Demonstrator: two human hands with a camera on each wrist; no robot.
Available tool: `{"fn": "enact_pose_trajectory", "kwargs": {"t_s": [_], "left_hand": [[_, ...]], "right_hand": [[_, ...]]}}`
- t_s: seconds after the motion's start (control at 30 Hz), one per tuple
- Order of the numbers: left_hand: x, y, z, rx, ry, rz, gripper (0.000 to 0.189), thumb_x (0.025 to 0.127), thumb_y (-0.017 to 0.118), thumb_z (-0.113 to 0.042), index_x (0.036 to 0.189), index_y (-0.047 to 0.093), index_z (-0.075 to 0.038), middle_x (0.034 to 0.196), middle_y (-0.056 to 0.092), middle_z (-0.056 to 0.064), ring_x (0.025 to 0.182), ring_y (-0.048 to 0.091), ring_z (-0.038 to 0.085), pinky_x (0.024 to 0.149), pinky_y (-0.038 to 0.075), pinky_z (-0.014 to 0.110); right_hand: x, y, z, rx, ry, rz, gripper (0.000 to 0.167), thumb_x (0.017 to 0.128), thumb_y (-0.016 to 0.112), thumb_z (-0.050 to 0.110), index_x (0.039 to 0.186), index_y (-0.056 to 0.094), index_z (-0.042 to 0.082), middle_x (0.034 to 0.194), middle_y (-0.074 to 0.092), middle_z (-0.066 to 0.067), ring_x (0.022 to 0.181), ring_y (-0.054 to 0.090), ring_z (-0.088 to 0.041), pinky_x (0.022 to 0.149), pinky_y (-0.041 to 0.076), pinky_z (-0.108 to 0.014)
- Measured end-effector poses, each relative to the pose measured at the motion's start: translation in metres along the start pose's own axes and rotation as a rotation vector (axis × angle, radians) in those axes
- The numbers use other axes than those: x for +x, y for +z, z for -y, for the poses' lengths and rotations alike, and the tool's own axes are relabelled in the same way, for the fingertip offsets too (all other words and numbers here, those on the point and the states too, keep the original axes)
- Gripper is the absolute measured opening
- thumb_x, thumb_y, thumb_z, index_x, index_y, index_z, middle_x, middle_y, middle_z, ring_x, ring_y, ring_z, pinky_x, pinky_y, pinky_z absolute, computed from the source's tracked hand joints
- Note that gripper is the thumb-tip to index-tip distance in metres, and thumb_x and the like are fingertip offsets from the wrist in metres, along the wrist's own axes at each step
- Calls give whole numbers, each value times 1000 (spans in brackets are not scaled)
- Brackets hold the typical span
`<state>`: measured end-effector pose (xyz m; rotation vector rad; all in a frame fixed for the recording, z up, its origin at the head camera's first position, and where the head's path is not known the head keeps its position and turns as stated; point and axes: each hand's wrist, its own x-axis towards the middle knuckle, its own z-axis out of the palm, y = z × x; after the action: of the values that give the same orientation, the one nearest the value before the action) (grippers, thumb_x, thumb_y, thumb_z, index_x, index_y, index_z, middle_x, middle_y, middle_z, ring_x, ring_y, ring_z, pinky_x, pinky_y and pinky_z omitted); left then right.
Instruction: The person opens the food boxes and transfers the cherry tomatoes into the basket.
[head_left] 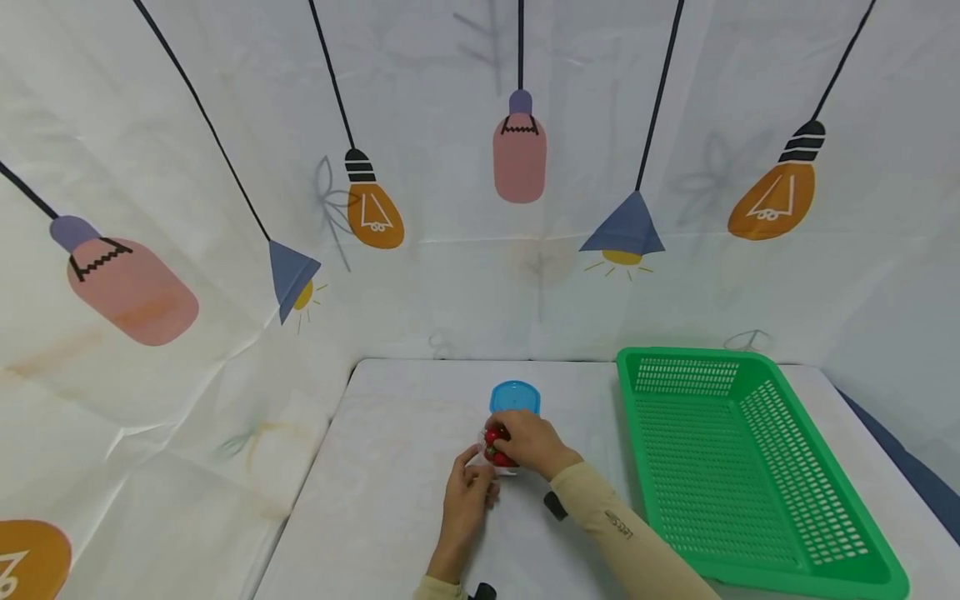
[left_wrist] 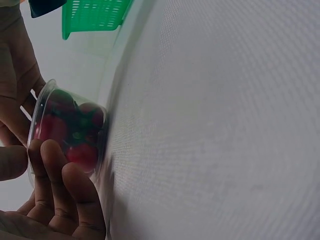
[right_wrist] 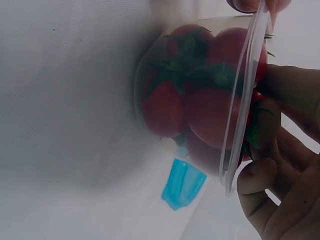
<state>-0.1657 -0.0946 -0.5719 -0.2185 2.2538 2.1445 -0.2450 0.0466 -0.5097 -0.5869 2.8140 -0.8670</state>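
A clear round plastic container (right_wrist: 142, 92) full of red tomatoes (right_wrist: 210, 110) with green stems stands upright on the white table. My left hand (head_left: 467, 500) holds its near left side, fingertips against the wall and thumb by the rim in the left wrist view. From above, my right hand (head_left: 534, 442) reaches over the rim. Its fingers are curled about a tomato with a green stem (right_wrist: 256, 131) at the container's mouth; their tips are partly hidden. Just behind the container lies a blue plastic piece (head_left: 516, 396) that looks like a lid.
A large green perforated basket (head_left: 637, 433) stands at the right of the table, beside my right forearm. White table surface (head_left: 390, 483) lies to the left. Behind the table hangs a white cloth (head_left: 450, 283) printed with lamps.
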Motion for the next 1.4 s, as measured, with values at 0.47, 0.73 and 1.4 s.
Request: {"fn": "enact_pose_trajectory", "kwargs": {"t_s": [0.47,0.73,1.4], "left_hand": [[-13,1,-31,-21,-3,0,47,103,55,-8,145,41,7,102,66,28,82,64,29,67,53,31],[0,2,-2,17,-10,-20,50,104,55,-13,147,39,4,101,68,21,80,64,24,65,52,30],[-19,-1,-39,-10,-20,3,47,103,54,-9,146,41,5,104,66,27,83,63,30,72,55,38]], "right_hand": [[-3,1,-3,-94,-41,-61,29,90,78,23,118,73,17,111,70,-3,102,65,-19,84,56,-44],[-8,-9,-1,-58,-30,-113,32,92,77,29,121,72,17,116,70,-5,101,66,-21,83,58,-44],[-14,-73,14,-28,-72,-355,34,91,77,31,123,72,18,109,69,1,71,58,-9,57,49,-26]]}}
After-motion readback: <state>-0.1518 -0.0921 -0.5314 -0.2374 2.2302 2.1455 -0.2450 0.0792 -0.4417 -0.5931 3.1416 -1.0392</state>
